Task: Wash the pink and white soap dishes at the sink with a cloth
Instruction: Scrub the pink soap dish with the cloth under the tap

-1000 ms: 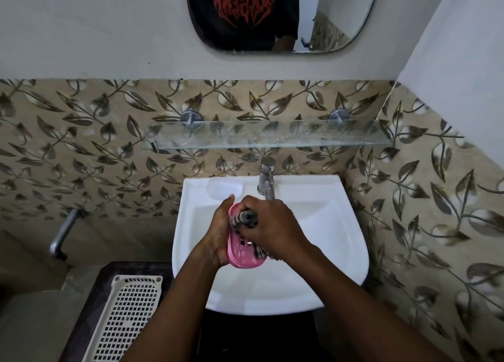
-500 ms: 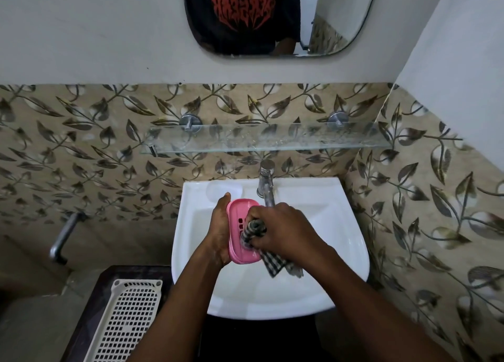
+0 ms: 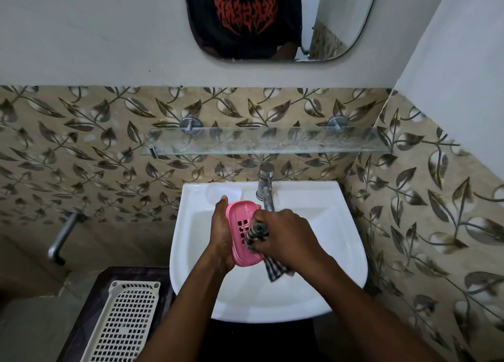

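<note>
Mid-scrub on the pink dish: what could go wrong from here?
The left hand holds the pink soap dish on edge over the sink; if wet, it might slip and drop. The right hand, gripping the cloth, works close to the tap and could knock it.

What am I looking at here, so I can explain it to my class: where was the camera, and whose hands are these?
There is no machine: these are a person's two bare hands. Every picture comes from one camera worn on the person's head, looking down at a white sink. The left hand holds a pink soap dish tilted on its edge above the basin. The right hand grips a checked cloth and presses it into the dish. Behind them stands a metal tap; I cannot tell whether water runs. A glass shelf and a mirror hang above. A white plastic tray lies lower left.
</note>
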